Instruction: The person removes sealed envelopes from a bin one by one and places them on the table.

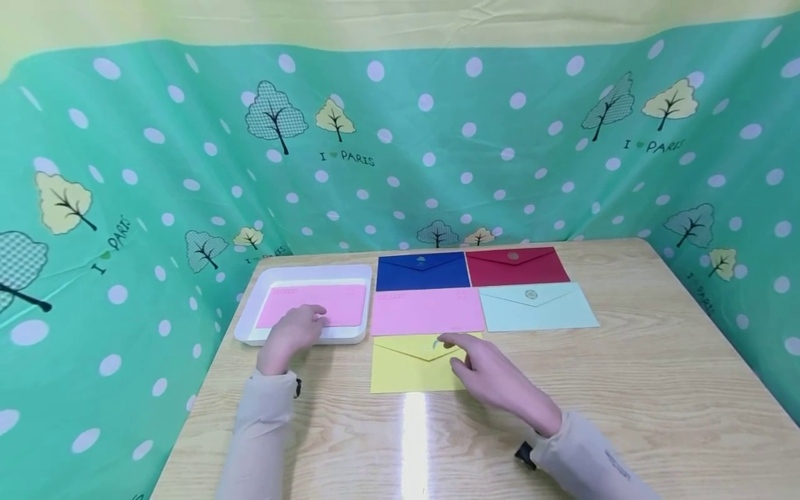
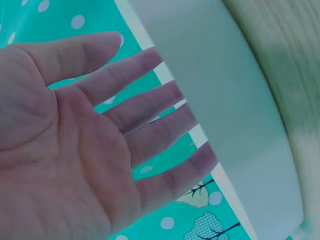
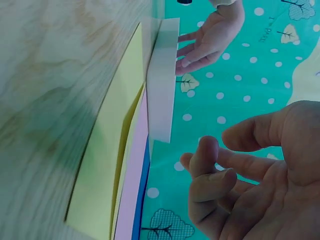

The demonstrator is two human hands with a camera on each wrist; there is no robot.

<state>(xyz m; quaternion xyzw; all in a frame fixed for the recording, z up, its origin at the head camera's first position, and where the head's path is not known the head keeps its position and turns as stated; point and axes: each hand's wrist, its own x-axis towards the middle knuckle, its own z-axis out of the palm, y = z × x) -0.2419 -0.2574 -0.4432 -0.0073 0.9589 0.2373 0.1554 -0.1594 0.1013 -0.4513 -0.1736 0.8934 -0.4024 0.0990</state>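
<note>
A white tray (image 1: pixel 248 323) stands at the left of the table with a pink envelope (image 1: pixel 340 305) lying in it. My left hand (image 1: pixel 295 329) reaches over the tray's near rim, fingers extended down toward that envelope; the tray wall (image 2: pixel 220 95) hides the fingertips in the left wrist view, so contact cannot be told. Above the yellow envelope (image 1: pixel 406 371) hovers my right hand (image 1: pixel 490 371), its fingers loosely bent and holding nothing. In the right wrist view, a gap separates the right hand (image 3: pixel 250 190) from the yellow envelope (image 3: pixel 112 145).
Behind the yellow envelope lie another pink envelope (image 1: pixel 425 312) and a pale mint one (image 1: pixel 540 316). A blue envelope (image 1: pixel 421 276) and a red envelope (image 1: pixel 515 269) form the back row. A green dotted curtain (image 1: pixel 387 173) hangs around the wooden table (image 1: pixel 656 389).
</note>
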